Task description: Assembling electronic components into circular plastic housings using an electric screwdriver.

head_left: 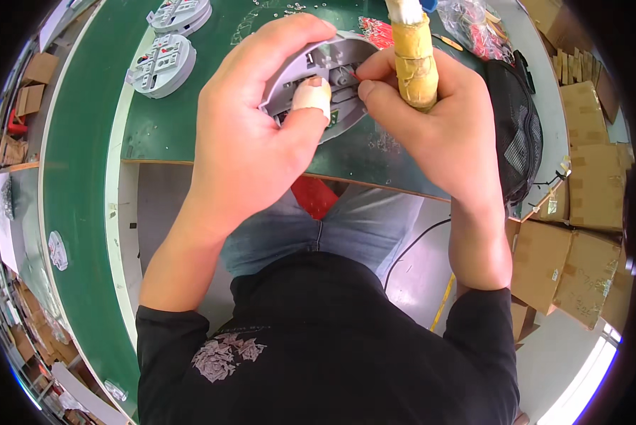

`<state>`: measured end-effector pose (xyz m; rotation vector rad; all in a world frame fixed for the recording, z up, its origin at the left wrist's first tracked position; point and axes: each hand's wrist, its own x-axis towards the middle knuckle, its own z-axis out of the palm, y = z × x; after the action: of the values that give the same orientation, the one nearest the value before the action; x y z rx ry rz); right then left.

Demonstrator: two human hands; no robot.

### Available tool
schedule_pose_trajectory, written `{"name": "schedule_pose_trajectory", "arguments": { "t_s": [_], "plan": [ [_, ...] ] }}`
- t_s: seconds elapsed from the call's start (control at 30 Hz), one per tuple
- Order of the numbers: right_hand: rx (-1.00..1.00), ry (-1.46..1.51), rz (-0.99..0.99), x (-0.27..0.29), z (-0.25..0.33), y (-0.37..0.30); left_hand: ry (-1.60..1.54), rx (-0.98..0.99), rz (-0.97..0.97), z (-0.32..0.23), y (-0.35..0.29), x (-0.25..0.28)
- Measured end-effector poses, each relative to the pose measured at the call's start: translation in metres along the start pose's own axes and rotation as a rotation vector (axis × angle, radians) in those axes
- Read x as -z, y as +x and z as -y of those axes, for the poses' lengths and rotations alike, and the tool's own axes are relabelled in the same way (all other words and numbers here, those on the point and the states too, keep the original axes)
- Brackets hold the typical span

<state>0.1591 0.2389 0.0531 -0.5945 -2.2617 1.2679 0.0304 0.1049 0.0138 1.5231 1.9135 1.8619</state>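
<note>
My left hand is closed round a grey rounded plastic housing, its taped thumb pressing inside the shell. Inside are a small grey cylindrical part and a bit of green circuit board. My right hand pinches at the housing's right side, where a thin red wire shows at the fingertips. A stick-like tool wrapped in yellow tape rises between that hand's thumb and fingers; its kind is unclear. My fingers and thumb hide part of the housing's inside.
Two similar grey housings lie at the far left of the green table. Small loose parts, red wires and a clear bag lie beyond my hands. A black mesh bag and cardboard boxes are at right.
</note>
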Motion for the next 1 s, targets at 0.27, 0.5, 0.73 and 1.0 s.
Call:
{"name": "schedule_pose_trajectory", "arguments": {
  "t_s": [0.27,0.5,0.73,1.0],
  "plan": [
    [0.148,-0.395,0.07,0.008,0.01,-0.002,0.131,-0.098,-0.015,-0.002,-0.005,0.0],
    [0.246,-0.463,0.179,0.025,0.034,0.013,0.292,-0.079,0.139,-0.009,-0.004,0.002],
    [0.263,-0.394,0.206,0.021,0.031,0.011,0.292,-0.001,0.026,-0.011,-0.01,-0.007],
    [0.411,-0.353,0.003,-0.006,-0.021,-0.021,-0.313,0.377,-0.05,0.0,-0.011,0.005]
  ]
}}
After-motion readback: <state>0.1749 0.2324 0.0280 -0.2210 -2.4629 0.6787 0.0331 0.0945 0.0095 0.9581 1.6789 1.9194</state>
